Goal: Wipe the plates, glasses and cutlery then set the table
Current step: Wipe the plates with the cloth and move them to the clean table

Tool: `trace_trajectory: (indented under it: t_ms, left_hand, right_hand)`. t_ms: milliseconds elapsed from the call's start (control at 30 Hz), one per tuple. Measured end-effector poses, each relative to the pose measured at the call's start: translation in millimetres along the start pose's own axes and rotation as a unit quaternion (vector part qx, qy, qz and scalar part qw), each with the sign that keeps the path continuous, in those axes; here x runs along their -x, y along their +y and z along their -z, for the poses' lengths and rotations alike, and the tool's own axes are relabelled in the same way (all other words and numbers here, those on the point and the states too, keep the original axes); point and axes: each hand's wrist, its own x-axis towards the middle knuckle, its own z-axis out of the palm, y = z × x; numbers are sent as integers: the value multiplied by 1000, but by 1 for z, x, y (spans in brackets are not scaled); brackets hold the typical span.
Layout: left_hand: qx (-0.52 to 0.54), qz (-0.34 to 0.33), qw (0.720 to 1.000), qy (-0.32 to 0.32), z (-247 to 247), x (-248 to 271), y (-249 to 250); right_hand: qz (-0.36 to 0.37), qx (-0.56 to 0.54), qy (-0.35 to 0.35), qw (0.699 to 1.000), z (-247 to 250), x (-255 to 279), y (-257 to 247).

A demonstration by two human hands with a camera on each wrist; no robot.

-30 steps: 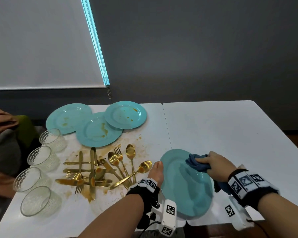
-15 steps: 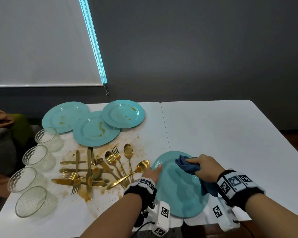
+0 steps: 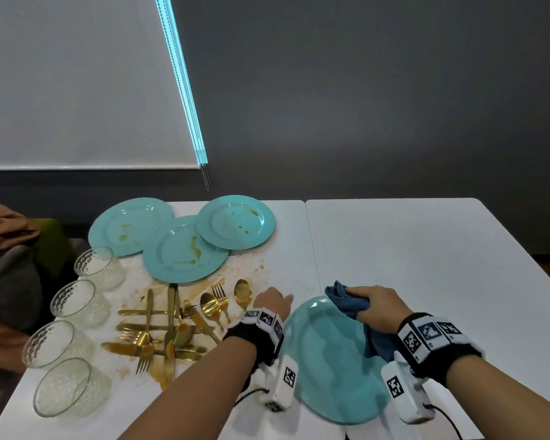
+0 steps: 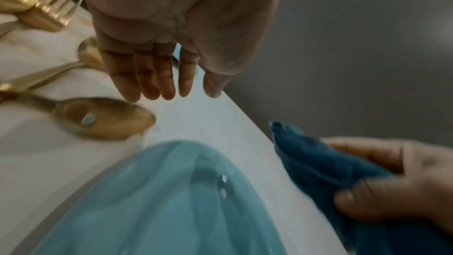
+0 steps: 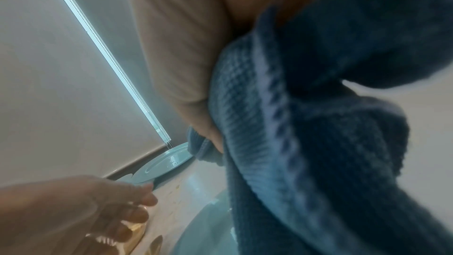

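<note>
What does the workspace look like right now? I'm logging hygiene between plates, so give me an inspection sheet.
Surface: white table, brown sauce smears under the cutlery.
Job's things: round teal plate at the near edge, no stains visible; three stained teal plates overlapping at the back; four clear textured glasses along the left edge; gold cutlery pile, sauce-smeared.
Clutter: nothing seen.
Grippers: left hand open beside the plate, fingers straight; right hand grips a dark blue waffle cloth.
Cables: black leads from both wrist cameras.
Surroundings: grey wall, white roller blind, clothing heap at left.
</note>
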Motion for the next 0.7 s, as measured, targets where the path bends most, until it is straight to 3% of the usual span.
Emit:
trace_trajectory:
  t_ms: [233, 333, 500, 600, 700]
  left_hand:
    - [-55, -31, 996, 70, 95, -52, -12]
    - [-128, -56, 986, 90, 113, -75, -27]
    - [-320, -86, 939, 92, 124, -107, -56]
    - [-330, -84, 937, 84, 129, -121, -69]
    - [-257, -62, 962, 63, 134, -131, -77]
  right_hand:
    - [-63, -30, 32, 997, 13, -24, -28]
    - [-90, -47, 52, 993, 17, -34, -37]
    - [-114, -88, 62, 988, 15, -45, -44]
    - [-133, -98, 58, 985, 11, -47, -45]
    - [-148, -81, 47, 985, 7, -47, -47]
